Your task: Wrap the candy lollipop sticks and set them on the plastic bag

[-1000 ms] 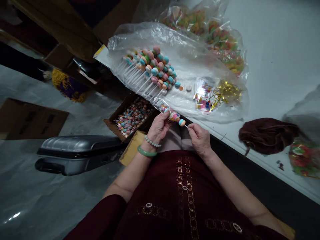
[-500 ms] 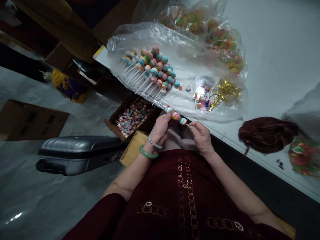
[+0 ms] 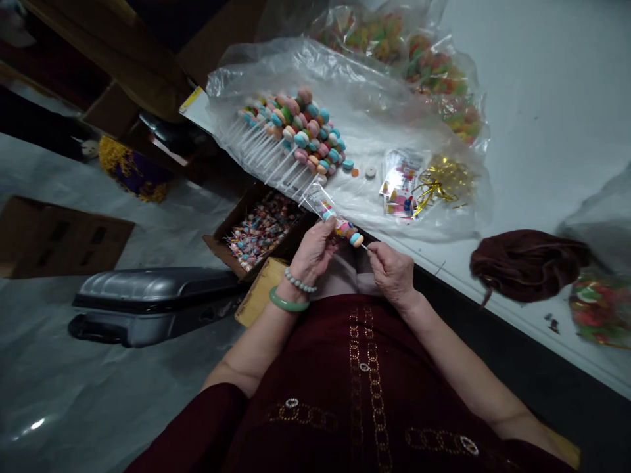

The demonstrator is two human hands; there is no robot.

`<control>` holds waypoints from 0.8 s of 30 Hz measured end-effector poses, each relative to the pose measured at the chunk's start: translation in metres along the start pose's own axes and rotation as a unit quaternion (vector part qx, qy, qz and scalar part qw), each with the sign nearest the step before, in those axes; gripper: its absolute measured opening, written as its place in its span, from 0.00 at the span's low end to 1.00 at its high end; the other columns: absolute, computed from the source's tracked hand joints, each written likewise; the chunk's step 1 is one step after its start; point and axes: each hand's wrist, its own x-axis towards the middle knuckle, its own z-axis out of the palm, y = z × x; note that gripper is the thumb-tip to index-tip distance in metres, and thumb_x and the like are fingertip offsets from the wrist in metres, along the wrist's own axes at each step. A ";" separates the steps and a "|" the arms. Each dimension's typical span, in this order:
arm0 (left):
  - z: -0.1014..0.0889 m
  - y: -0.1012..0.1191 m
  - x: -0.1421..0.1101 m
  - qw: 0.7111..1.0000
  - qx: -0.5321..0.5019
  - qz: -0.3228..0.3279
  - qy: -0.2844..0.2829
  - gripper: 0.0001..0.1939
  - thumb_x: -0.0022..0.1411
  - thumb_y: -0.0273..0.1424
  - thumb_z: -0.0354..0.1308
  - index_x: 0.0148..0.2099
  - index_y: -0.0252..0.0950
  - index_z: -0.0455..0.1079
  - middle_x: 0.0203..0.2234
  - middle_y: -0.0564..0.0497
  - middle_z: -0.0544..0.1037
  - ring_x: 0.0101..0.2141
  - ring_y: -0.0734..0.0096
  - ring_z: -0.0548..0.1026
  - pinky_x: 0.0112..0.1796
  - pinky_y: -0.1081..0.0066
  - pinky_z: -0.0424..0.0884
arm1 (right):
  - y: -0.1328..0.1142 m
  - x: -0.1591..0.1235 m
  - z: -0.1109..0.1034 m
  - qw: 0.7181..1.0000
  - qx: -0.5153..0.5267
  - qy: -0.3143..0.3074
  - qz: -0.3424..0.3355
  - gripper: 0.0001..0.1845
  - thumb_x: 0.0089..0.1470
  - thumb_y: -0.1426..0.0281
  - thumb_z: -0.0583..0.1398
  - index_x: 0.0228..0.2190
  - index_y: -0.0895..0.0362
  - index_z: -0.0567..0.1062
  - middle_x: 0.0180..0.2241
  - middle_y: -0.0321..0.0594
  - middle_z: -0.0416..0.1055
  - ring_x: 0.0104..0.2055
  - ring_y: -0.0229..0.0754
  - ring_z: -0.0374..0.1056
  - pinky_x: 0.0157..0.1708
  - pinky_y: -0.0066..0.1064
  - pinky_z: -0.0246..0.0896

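Head view: a candy skewer [image 3: 341, 227] is clenched by the left hand [image 3: 311, 253] and pinched at its stick end by the right hand [image 3: 393, 276], just beside the plastic sheet [image 3: 374, 112]. A clear wrapper [image 3: 316, 200] sits at its far end. Stacked skewers [image 3: 290, 128] are laid on the sheet; a box of lollipops [image 3: 261, 230] is set beside it.

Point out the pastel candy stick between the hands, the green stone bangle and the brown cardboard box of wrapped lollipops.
Pastel candy stick [image 3: 342, 228], head view, on its candies.
Green stone bangle [image 3: 288, 302], head view, on the band.
Brown cardboard box of wrapped lollipops [image 3: 217, 244], head view, on its rim.
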 end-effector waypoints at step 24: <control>0.004 -0.008 -0.008 0.977 0.204 0.039 0.037 0.27 0.52 0.53 0.63 0.33 0.31 0.77 0.28 0.46 0.80 0.33 0.66 0.76 0.38 0.68 0.70 | -0.001 -0.002 0.007 0.998 -0.041 0.027 -0.035 0.12 0.60 0.71 0.53 0.31 0.55 0.75 0.24 0.38 0.73 0.25 0.38 0.66 0.26 0.29 0.52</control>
